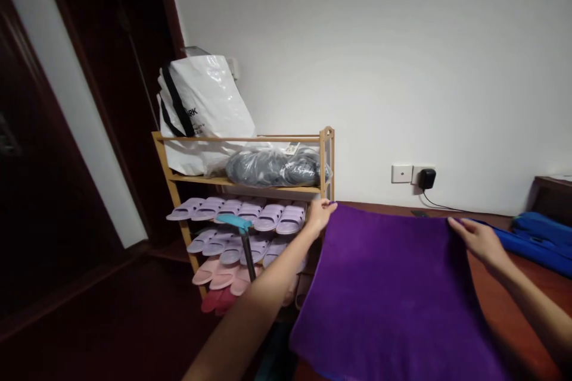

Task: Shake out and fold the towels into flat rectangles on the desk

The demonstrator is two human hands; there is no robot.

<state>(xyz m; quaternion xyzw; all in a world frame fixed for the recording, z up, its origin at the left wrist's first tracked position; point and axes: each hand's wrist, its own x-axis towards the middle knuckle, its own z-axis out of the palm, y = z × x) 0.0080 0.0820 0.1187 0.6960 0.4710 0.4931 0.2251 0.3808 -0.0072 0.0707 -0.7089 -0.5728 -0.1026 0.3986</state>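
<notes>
A purple cloth (pixel 393 292) is spread between my two hands, its far edge stretched nearly straight. My left hand (pixel 320 216) pinches the far left corner, close to the right post of the shoe rack. At the far right corner, my right hand (pixel 480 241) is closed on the cloth with thumb and fingers. The near part of the cloth drops toward the bottom of the view, where its lower edge is partly cut off. Beneath it shows a reddish-brown wooden surface (pixel 531 297).
A wooden shoe rack (pixel 245 139) holds rows of lilac slippers (pixel 270 217) and pink slippers (pixel 223 274). On its top are a white bag (pixel 214 95) and a plastic-wrapped grey bundle (pixel 277 166). A blue-headed pole (pixel 236 222) stands before it. A black plug (pixel 426 178) and blue fabric bags (pixel 536 244) are rightward.
</notes>
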